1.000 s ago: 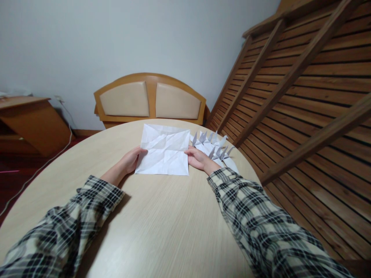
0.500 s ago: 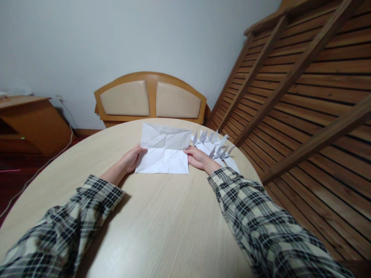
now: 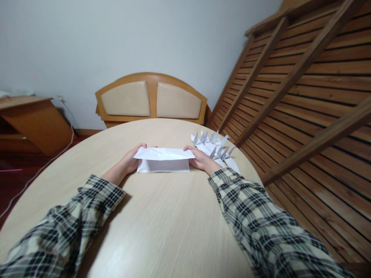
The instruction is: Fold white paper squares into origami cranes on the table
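Note:
A creased white sheet of paper (image 3: 164,154) lies on the round table in front of me, its far half bent over toward me above the near half. The upper flap stands a little apart from the lower layer. My left hand (image 3: 133,157) is closed on the sheet's left side near the fold. On the opposite side my right hand (image 3: 198,157) grips the fold's right end, thumb near the top edge. Just beyond the right hand stand several folded white paper cranes (image 3: 216,146), close together.
The pale round wooden table (image 3: 162,227) spans the foreground. A padded headboard (image 3: 150,96) stands behind it. Slatted wood (image 3: 304,96) leans along the right. At left are a wooden desk (image 3: 31,123) and a white cable (image 3: 49,164) running down to the floor.
The paper's far half has come down toward me, from tilted up to folded over the near half. Both hands stay at its sides. The paper cranes have not moved.

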`<state>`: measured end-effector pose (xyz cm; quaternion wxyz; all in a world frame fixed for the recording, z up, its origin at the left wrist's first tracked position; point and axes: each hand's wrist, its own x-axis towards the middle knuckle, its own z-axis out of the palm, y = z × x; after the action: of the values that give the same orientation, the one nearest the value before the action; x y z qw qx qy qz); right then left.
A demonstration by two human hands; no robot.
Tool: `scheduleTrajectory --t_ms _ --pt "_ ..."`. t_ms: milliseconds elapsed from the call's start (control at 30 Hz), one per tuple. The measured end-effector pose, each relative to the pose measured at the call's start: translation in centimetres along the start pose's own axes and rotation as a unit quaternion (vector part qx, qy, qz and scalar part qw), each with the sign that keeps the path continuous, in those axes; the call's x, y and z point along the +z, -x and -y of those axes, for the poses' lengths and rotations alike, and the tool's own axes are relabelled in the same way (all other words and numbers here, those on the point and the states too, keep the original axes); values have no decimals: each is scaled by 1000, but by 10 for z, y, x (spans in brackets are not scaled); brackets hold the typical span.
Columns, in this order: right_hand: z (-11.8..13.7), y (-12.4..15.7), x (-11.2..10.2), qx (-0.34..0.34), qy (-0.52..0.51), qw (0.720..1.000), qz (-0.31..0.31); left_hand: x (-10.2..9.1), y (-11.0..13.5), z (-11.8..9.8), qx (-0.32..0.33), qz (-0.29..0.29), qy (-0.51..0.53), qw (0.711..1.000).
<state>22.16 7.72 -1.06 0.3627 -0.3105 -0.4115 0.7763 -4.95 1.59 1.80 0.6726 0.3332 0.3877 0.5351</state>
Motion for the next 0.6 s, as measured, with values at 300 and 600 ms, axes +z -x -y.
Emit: scheduleTrajectory --t_ms 300,600 --pt "0 7 5 -43 50 998 -4 3 1 -8 -5 -70 24 997" --pt "2 15 10 -50 185 981 13 -16 16 -22 -150 38 -93 984"
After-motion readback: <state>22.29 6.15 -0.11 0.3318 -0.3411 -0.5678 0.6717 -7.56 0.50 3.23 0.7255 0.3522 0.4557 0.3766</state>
